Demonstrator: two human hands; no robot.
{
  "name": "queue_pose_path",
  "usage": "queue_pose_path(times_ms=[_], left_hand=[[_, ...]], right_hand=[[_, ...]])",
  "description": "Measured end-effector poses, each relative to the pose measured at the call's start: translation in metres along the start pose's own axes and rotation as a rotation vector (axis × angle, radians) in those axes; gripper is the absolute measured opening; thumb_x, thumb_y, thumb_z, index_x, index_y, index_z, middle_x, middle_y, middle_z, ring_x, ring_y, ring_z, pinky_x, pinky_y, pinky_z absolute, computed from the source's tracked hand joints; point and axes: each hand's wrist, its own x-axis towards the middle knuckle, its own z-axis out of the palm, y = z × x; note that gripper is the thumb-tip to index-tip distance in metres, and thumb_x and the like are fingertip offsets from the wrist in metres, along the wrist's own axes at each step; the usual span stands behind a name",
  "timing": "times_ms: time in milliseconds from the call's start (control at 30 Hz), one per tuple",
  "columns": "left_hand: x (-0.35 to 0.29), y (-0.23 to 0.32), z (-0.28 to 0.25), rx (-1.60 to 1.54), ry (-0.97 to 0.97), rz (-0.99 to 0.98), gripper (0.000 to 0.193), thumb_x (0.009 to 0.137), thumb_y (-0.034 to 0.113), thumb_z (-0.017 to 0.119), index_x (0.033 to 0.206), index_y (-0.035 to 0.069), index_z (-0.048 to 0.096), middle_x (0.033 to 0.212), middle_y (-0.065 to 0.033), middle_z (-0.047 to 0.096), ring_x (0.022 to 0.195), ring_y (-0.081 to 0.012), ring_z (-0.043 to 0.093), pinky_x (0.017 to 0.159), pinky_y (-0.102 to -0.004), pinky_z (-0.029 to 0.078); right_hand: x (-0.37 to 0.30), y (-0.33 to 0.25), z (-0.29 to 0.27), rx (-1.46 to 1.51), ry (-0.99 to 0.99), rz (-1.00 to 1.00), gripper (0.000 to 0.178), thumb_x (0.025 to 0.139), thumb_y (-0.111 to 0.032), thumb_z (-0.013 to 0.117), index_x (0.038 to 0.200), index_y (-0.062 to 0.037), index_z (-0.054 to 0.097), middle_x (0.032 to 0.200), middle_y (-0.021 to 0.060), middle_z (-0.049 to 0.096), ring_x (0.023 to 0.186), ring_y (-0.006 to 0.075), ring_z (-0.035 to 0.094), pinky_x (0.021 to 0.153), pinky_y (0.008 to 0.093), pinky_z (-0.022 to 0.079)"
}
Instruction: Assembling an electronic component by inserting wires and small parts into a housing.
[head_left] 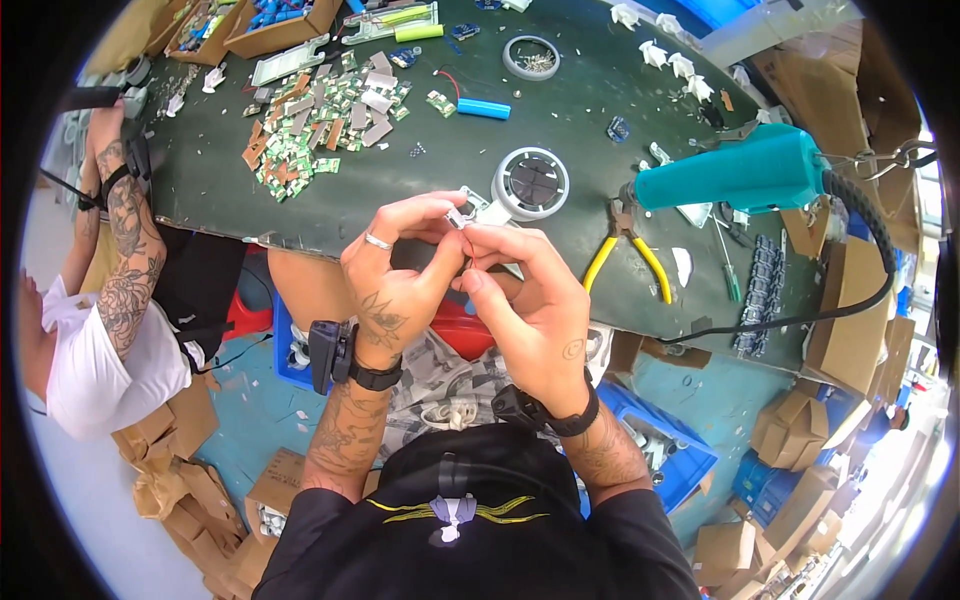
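Close together at the table's near edge, my two hands are working on a small part. My left hand (400, 270) is closed, its thumb and fingers pinching a small white plastic piece (457, 217). My right hand (530, 310) is closed too, with thumb and forefinger pinched on a thin dark reddish wire (470, 258) hanging below that piece. Just beyond my fingers is a round grey-white fan-like housing (556, 187) with a dark centre. Whether the housing joins the held piece is hidden by my fingers.
Yellow-handled pliers (655, 268) and a hanging teal power screwdriver (735, 172) are to the right. Beyond lie a blue battery cell (484, 108), a dish of screws (508, 62) and a pile of small green circuit boards (285, 165). A co-worker's tattooed arm (130, 240) is at left.
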Motion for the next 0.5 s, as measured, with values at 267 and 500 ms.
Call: queue_pose_path(times_ms=[267, 500], left_hand=[[-0.006, -0.0076, -0.0025, 0.03, -0.005, 0.063, 0.031, 0.091, -0.007, 0.083, 0.118, 0.004, 0.072, 0.118, -0.012, 0.085, 0.087, -0.0146, 0.081, 0.08, -0.0299, 0.065], [-0.0055, -0.0062, 0.0002, 0.018, 0.001, 0.025, 0.032, 0.091, -0.006, 0.083, 0.12, 0.004, 0.071, 0.116, -0.0122, 0.086, 0.088, -0.0149, 0.081, 0.081, -0.0305, 0.066]], right_hand=[[-0.0012, 0.0023, -0.0029, 0.069, -0.017, 0.031, 0.038, 0.101, 0.014, 0.068, 0.138, 0.0041, 0.069, 0.126, 0.0112, 0.065, 0.113, 0.0156, 0.072, 0.095, 0.0305, 0.066], [-0.0013, 0.0042, -0.0031, 0.1, -0.005, 0.049, 0.036, 0.102, 0.014, 0.067, 0.136, 0.0039, 0.069, 0.127, 0.0116, 0.065, 0.112, 0.0163, 0.073, 0.094, 0.0303, 0.066]])
